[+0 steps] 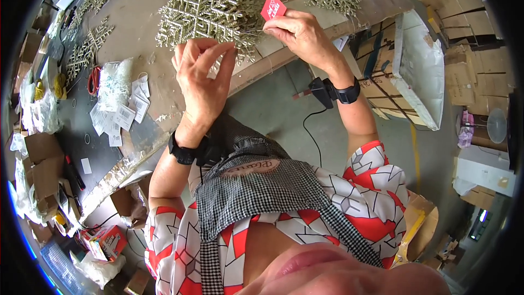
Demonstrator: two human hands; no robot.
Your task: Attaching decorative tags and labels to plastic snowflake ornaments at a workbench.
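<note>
Head view: right hand [307, 37] pinches red square card [273, 5] low, print showing!
Left hand [203, 79] curled by glittery-gold snowflakes [204, 12], grip unclear.

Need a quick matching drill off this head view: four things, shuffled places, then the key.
1. red diamond-shaped card tag
2. scissors with red looped handles
3. large gold glittery snowflake pile
4. black-and-white checked fabric apron

A. just beyond the left hand
B. worn over a red-and-white patterned shirt
C. in the right hand
D. left of a clear plastic bag

Pairs: 1-C, 2-D, 3-A, 4-B
</note>
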